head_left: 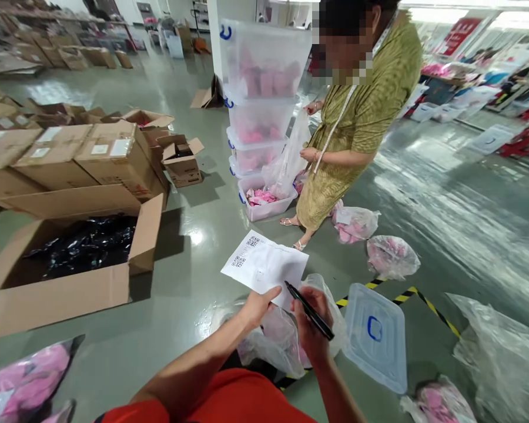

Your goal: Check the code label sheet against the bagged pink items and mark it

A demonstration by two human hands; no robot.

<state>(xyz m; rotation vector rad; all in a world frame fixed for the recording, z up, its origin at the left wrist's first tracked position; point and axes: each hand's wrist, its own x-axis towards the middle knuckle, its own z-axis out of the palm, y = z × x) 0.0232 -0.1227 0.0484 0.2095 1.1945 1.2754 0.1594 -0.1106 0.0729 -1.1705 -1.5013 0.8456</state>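
Note:
My left hand [258, 306] pinches the near edge of a white sheet of paper [264, 264] printed with QR codes and holds it out over the floor. My right hand [312, 326] is closed on a black pen [309, 310], its tip at the sheet's lower right edge. Under both hands lies a clear plastic bag [282, 343] with pink items inside.
A person in an olive dress [357, 123] stands ahead, holding a clear bag beside stacked clear bins [262, 88] of pink goods. An open carton [70, 258] with black bags sits left. A bin lid [374, 335], filled bags [392, 255] and yellow-black floor tape [427, 302] lie right.

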